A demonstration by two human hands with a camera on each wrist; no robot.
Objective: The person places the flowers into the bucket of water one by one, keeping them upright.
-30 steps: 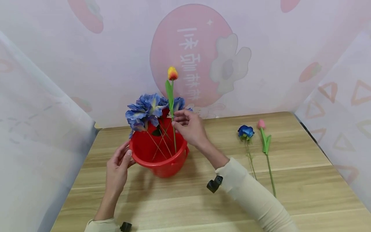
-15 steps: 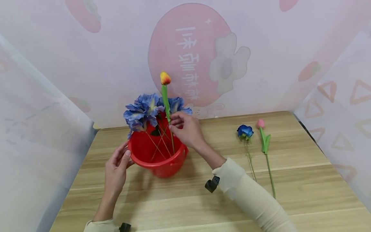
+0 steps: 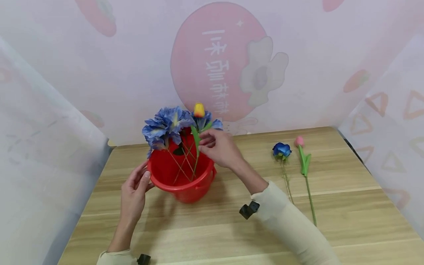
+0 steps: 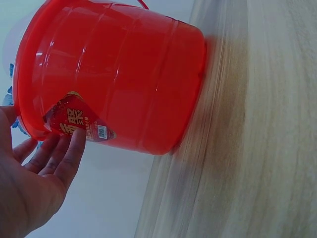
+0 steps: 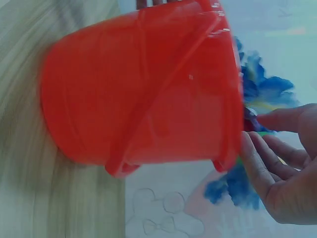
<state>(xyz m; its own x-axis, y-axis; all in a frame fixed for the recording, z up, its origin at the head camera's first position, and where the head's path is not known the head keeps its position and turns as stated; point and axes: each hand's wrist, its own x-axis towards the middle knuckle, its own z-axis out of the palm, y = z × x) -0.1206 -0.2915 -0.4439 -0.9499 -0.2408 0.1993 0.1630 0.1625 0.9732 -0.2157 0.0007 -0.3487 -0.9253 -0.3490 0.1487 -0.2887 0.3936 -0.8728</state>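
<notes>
Bucket (image 3: 190, 193): glossy smooth plastic, sharp highlights. Label (image 4: 74, 116): printed, paper or film, can't tell. Worktop (image 3: 198, 230): wood-grain, smooth, low sheen. Blue flowers (image 3: 169, 125): cloth-like petals, matt, crinkled. Yellow tulip (image 3: 199, 110): smooth, plastic-looking leaves. Sleeves (image 3: 291, 222): matt cloth, wrinkled. Backdrop (image 3: 139, 73): matt printed sheet.

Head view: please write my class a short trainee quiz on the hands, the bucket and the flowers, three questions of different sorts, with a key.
1. Multiple choice: what does the right hand hold?
(a) a pair of scissors
(b) the yellow-and-red tulip
(c) the bucket's handle

2. True or false: the left hand touches the red bucket.

3. Fill in the colour: on the table, to the right of the bucket in the head view, lie a blue flower and a ____ tulip.

Key: 1. b; 2. true; 3. pink.
</notes>
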